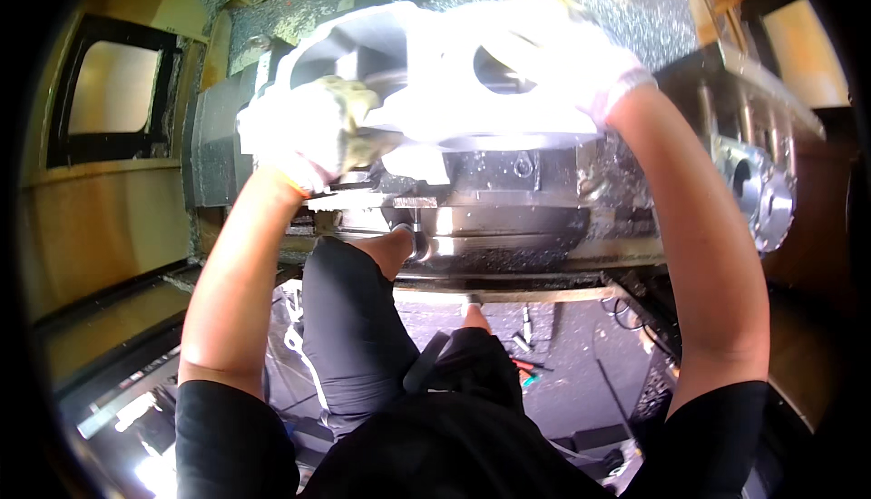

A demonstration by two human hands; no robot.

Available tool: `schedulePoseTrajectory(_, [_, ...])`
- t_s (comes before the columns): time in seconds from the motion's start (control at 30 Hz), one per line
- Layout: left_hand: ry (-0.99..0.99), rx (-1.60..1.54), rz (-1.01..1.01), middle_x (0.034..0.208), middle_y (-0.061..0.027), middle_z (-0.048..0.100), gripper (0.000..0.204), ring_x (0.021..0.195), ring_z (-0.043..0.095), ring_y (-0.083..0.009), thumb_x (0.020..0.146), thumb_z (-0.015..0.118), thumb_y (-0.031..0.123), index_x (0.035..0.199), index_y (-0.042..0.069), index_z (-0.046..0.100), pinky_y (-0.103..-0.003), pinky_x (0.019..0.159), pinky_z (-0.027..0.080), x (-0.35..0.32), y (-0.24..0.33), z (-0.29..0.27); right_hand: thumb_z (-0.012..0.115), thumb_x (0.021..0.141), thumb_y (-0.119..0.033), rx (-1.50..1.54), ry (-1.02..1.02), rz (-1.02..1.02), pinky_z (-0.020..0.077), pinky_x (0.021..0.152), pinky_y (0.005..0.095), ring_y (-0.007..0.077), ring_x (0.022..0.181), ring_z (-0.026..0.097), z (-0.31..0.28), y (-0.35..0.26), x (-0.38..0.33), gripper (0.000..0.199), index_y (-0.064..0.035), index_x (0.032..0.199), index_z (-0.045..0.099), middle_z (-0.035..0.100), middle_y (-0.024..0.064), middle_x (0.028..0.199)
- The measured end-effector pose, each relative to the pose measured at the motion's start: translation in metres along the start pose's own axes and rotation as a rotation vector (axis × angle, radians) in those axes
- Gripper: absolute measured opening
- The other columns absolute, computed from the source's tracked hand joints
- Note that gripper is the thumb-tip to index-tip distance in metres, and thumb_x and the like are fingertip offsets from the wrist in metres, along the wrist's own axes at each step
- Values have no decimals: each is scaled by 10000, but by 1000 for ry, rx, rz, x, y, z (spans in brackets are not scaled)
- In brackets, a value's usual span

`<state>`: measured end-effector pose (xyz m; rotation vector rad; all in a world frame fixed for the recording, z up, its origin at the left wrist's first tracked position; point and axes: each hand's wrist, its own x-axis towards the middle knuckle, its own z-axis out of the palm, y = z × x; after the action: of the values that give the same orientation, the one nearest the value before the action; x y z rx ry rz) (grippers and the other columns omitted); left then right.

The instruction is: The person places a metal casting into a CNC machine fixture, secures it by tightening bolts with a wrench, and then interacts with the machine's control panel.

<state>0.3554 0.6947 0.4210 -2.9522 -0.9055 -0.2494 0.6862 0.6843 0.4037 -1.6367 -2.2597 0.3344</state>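
Head view: a large, pale metal casting [431, 104] with wide openings lies across the machine bed [508, 227], at the far middle of the scene. It appears rigid and, judging by its bulk, heavy. Its body should not flex, but smooth faces may slip under gloves, and any machined edges would be easily nicked. The sound holds are the outer rim at left and right and the thick webs around the openings, with the load shared by both sides.

The hands are gloved and well apart. The left hand [336, 132] is at the near left of the casting, fingers bent; the right hand [553, 45] reaches over its far right. Glare washes out the contact, so whether either is clamped on it cannot be told.

The machine enclosure [104, 218] serves as the container: it surrounds the bed and casting, with metal chips [635, 14] gathered at the far side.
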Motion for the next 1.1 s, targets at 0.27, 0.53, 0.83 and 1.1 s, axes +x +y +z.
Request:
schedulePoseTrajectory(0.27, [640, -498, -571, 1077, -149, 744, 244, 965, 708, -296, 905, 784, 135, 1115, 21, 735, -401, 905, 560, -76, 69, -3, 823, 899, -129, -41, 229, -297, 498, 1078, 519, 230, 803, 733, -53, -29, -37, 395, -107, 1228, 606, 753, 76, 907])
schedulePoseTrajectory(0.53, [642, -1469, -1420, 1335, -163, 695, 565, 1264, 627, -233, 1102, 571, 459, 1405, -13, 634, -356, 1103, 467, -99, 115, 109, 740, 948, -462, -259, -189, -137, 349, 1217, 508, 377, 962, 705, -41, -93, -22, 416, -46, 956, 738, 735, 174, 892])
schedulePoseTrajectory(0.83, [884, -1689, -1615, 1587, -184, 532, 861, 1448, 500, -298, 1037, 553, 651, 1595, 1, 459, -374, 1211, 364, -63, 73, 160, 753, 883, -627, -99, -666, 338, 168, 1278, 488, 450, 1232, 611, -46, -116, 6, 711, 43, 1119, 728, 736, 256, 1126])
schedulePoseTrajectory(1.1, [822, -2470, -1757, 1589, -78, 531, 745, 1433, 470, -265, 1071, 397, 643, 1546, 84, 531, -457, 1231, 332, -22, 26, 184, 909, 750, -390, -289, -439, 369, 569, 940, 418, 329, 1007, 752, -23, -108, -12, 564, 5, 1123, 757, 790, 182, 1055])
